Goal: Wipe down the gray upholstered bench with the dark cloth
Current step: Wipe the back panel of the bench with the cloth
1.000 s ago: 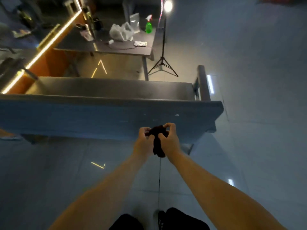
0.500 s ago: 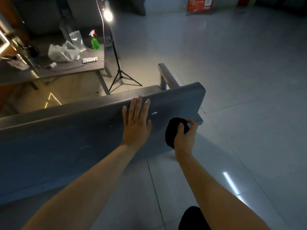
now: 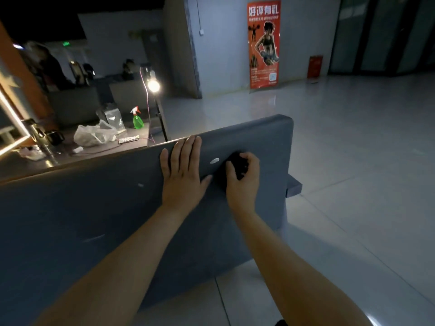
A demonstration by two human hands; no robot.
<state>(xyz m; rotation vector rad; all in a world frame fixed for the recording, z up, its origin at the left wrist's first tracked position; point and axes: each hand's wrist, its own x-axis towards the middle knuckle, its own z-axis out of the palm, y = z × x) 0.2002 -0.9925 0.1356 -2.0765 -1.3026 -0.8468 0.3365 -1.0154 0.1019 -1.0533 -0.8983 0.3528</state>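
The gray upholstered bench (image 3: 106, 215) fills the left and middle of the view, its padded back facing me. My left hand (image 3: 182, 171) lies flat on that back near the top edge, fingers straight. Just to its right, my right hand (image 3: 242, 178) grips the balled dark cloth (image 3: 236, 164) and presses it against the bench back. A small white spot (image 3: 214, 161) sits on the fabric between the two hands, and another white spot (image 3: 140, 185) lies further left.
Behind the bench stands a dark table (image 3: 101, 149) with a green spray bottle (image 3: 137, 118), a white plastic bag (image 3: 94, 136) and a cable. A lit lamp on a tripod (image 3: 154, 87) stands beside it. Tiled floor (image 3: 353, 161) spreads to the right; a red poster (image 3: 263, 43) hangs on the wall.
My left hand let go of the cloth and settled flat on the bench back. My right hand carried the cloth up onto the back, beside the white spot. The view rose.
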